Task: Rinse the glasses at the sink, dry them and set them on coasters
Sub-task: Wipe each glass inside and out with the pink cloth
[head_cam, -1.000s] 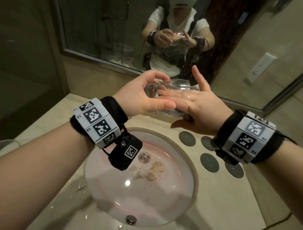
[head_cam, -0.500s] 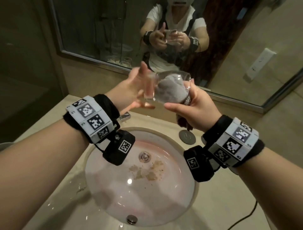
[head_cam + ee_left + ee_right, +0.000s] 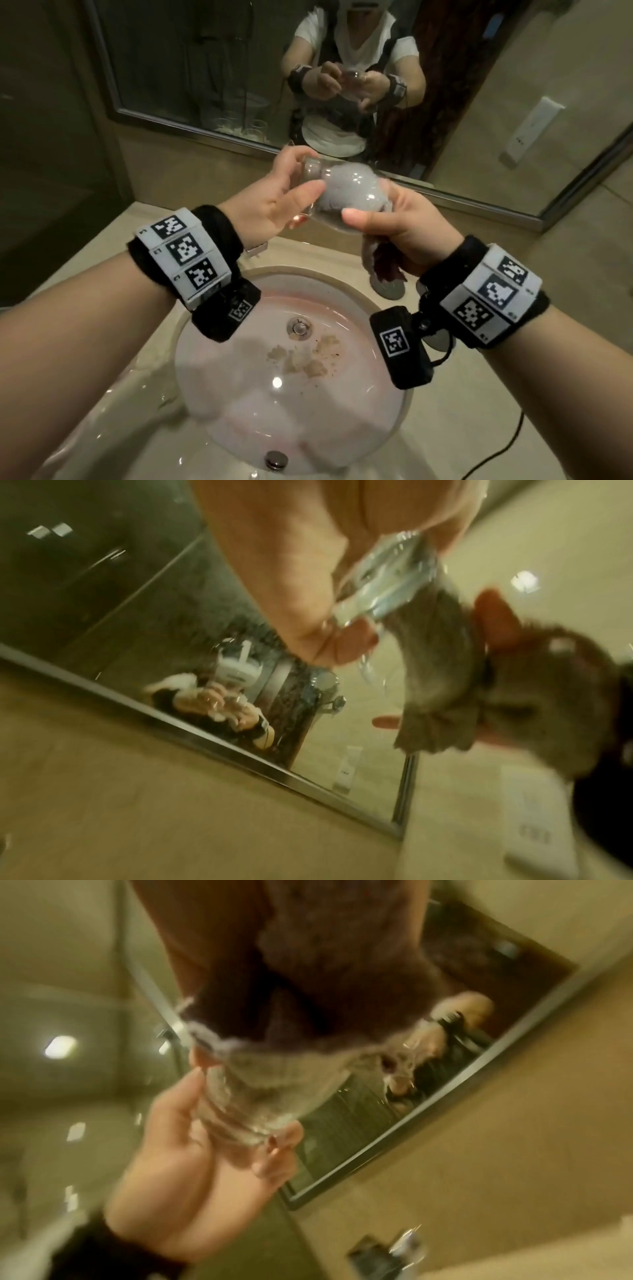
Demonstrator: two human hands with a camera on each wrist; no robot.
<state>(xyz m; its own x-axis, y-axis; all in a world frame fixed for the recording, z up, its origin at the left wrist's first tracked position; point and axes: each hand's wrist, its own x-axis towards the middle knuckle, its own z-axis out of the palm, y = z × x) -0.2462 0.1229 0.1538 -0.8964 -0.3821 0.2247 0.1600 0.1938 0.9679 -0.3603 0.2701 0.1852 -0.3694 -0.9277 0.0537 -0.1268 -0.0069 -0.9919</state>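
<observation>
A clear glass (image 3: 346, 192) lies tilted on its side above the sink, base to the left, mouth to the right. A grey cloth (image 3: 342, 185) is stuffed inside it, and its tail (image 3: 371, 253) hangs below my right palm. My left hand (image 3: 301, 178) pinches the base between thumb and fingers. My right hand (image 3: 376, 214) grips the cloth at the mouth, thumb on the glass wall. The left wrist view shows the glass (image 3: 383, 580) and the cloth (image 3: 438, 669). In the right wrist view the glass (image 3: 246, 1102) sits in my left hand's fingers (image 3: 274, 1148).
Below lies the round sink basin (image 3: 239, 411) with brownish scraps near the drain (image 3: 298, 327). Dark round coasters (image 3: 388, 289) sit on the counter right of the basin, partly hidden by my right wrist. The counter's left side is wet. A mirror (image 3: 205, 68) stands behind.
My right hand went from lying flat against the glass to gripping the cloth in it. The glass has since tipped from near upright onto its side, base to the left.
</observation>
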